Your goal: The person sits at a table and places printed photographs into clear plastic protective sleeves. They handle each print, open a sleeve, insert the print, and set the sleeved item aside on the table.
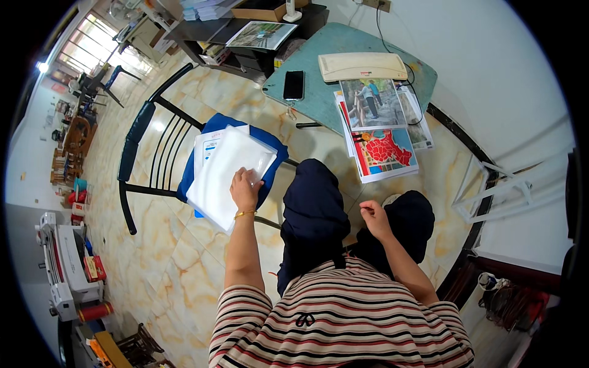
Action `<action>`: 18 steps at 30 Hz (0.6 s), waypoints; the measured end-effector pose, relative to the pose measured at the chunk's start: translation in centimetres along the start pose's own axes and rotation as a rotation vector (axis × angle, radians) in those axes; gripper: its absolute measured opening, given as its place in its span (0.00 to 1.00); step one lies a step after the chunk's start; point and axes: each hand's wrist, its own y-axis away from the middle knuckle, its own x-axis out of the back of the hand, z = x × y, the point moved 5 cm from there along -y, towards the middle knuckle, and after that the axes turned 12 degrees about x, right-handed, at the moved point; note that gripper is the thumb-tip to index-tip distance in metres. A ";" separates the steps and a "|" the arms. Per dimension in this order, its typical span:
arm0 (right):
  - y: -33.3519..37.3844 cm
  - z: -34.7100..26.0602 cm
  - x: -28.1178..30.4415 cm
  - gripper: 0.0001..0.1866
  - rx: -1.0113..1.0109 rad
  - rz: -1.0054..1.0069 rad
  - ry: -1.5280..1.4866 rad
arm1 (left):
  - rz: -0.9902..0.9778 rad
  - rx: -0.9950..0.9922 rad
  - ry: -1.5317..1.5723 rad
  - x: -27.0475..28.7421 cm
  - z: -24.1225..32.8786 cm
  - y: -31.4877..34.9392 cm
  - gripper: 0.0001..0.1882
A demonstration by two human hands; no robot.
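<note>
Head view: the milky sheets are touched by the left hand, its fingers bent over the top one; whether an edge is pinched cannot be told. The right hand is held well apart, loosely curled, with nothing seen in it. A sheet is apparently being picked out; a single edge would need to be separated cleanly. The sheets are laid askew on the blue chair, smooth and glossy, a printed packet partly covered beneath.

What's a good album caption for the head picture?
Left hand on translucent plastic sheets atop a blue-seated chair, right hand by the right knee, cream laminator on a green table.
</note>
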 end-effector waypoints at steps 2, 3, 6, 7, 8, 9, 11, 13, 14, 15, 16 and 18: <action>0.3 0.0 -0.2 0.08 -0.026 -0.010 -0.004 | 0.019 -0.020 0.067 -0.5 -1.1 -0.3 0.14; 0.4 0.0 -0.3 0.08 -0.038 -0.017 -0.008 | 0.030 -0.029 0.099 -0.6 -1.8 -0.5 0.12; 0.4 -0.4 -0.5 0.08 -0.035 -0.035 -0.012 | 0.048 0.312 0.480 -0.3 -5.4 -1.6 0.12; 0.3 -0.9 -0.6 0.08 -0.017 -0.032 -0.032 | 0.101 0.333 0.720 0.4 -6.7 -2.4 0.13; 0.2 -1.6 -0.3 0.08 -0.007 -0.013 -0.041 | 0.176 0.334 0.779 2.0 -5.6 -2.7 0.13; 0.2 -2.3 0.0 0.08 0.004 0.006 -0.052 | 0.252 0.336 0.837 4.0 -4.9 -3.0 0.13; 0.0 -4.8 0.2 0.09 0.022 -0.008 -0.161 | 0.350 0.059 0.593 10.3 1.9 -1.4 0.10; -0.2 -8.4 -0.7 0.11 0.060 -0.057 -0.289 | 0.278 -0.042 0.557 12.9 6.3 1.9 0.06; -0.2 -9.0 -1.5 0.13 0.010 -0.134 -0.419 | 0.211 -0.162 0.530 13.0 8.3 4.1 0.03; -0.1 -10.6 -2.4 0.18 -0.035 -0.217 -0.604 | 0.118 -0.278 0.522 12.9 10.3 6.7 0.05; 0.1 -12.4 -2.9 0.23 -0.076 -0.298 -0.750 | 0.013 -0.301 0.589 12.2 11.9 9.5 0.10; 0.3 -12.5 -3.5 0.27 -0.192 -0.298 -1.041 | -0.169 -0.386 0.530 10.5 14.6 14.3 0.16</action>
